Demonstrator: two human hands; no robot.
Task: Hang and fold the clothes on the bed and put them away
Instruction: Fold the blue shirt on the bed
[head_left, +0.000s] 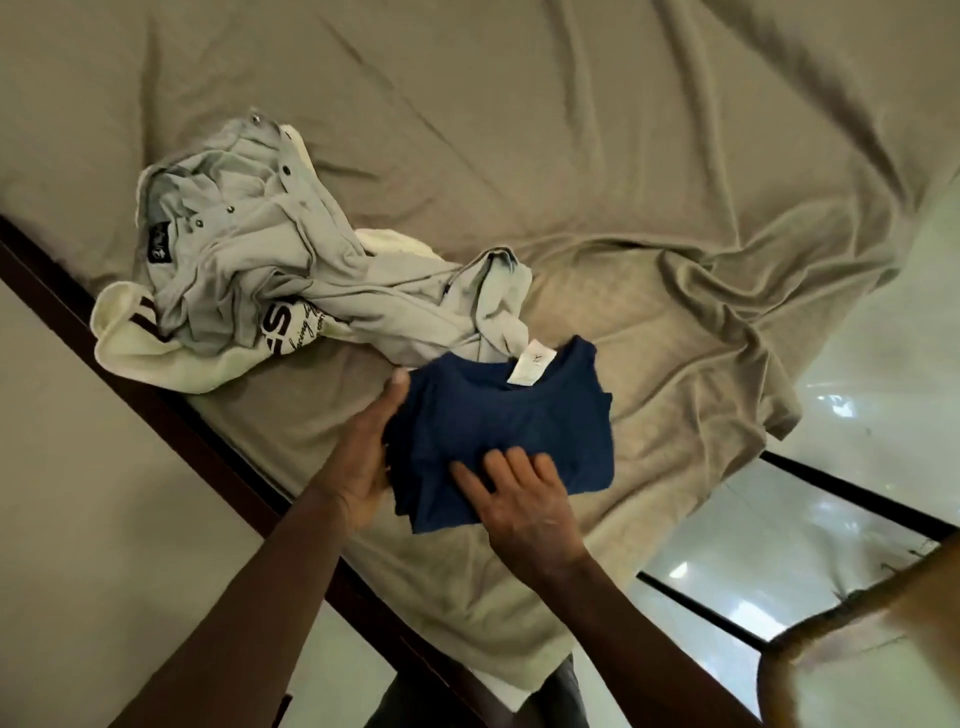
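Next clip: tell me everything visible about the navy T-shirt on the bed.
The navy T-shirt is soft knit-looking fabric, folded into a compact rectangle, neckline away from the person with a white label showing. It lies flat on the wrinkled beige sheet near the bed's edge, its far edge meeting the heap of grey clothing. The left hand cups its left side, fingers hidden beneath; the right hand rests flat-fingered on its near part.

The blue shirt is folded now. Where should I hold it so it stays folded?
Probably its two side edges, coming from left and right and reaching under the stack. The blue shirt lies flat in loose layers; the left hand holds its left edge, the right hand lies flat on top.
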